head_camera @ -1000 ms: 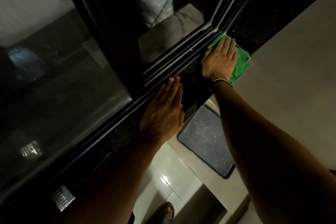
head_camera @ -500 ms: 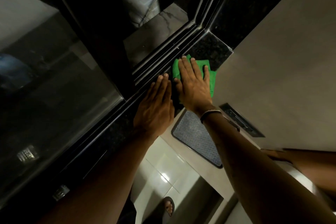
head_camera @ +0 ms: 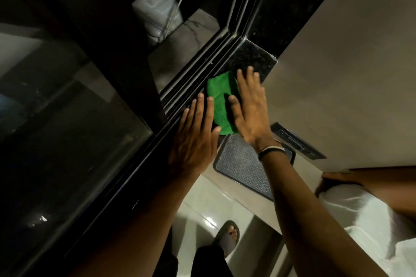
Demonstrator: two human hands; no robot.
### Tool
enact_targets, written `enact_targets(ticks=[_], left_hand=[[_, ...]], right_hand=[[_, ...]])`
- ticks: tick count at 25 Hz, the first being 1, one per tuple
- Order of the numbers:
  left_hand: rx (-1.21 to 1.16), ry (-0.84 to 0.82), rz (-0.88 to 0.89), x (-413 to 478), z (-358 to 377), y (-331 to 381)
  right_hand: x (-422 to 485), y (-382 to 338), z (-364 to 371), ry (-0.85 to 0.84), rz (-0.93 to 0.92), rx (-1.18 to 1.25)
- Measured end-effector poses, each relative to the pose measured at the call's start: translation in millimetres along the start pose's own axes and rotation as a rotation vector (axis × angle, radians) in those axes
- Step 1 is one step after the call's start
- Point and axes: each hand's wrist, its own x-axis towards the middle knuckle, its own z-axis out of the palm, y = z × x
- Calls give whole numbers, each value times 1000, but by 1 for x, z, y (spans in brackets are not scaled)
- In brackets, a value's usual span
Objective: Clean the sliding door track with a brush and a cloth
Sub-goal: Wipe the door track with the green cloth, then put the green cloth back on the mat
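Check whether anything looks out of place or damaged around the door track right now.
Nothing stands out. The green cloth lies flat on the dark sill beside the track rails, under the right hand; the left hand rests flat beside it. No brush is visible.

place: home interior | cues: sliding glass door [head_camera: 74, 123], glossy floor tiles [head_camera: 202, 204], grey mat [head_camera: 243, 164], sandalled foot [head_camera: 227, 238]

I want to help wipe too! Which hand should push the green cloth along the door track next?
The right hand, I think. It lies flat, partly on the green cloth, beside the door track. The left hand rests on the dark ledge, only its thumb at the cloth's edge.
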Motion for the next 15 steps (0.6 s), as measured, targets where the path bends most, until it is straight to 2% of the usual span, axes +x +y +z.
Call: enact_targets(ticks=[3,7,11,13,15], left_hand=[[102,-26,67,0,1,0],[165,-80,97,-1,4,-1],[-15,-50,79,-15,9,24],[-15,-41,98,-33,20,49],[15,-5,193,-46,40,70]], right_hand=[[-18,1,3,-58,127,26],[-24,-3,3,18,56,32],[-42,1,-3,46,174,248],[-63,20,-9,76,270,447],[-87,51,-14,108,383,651]])
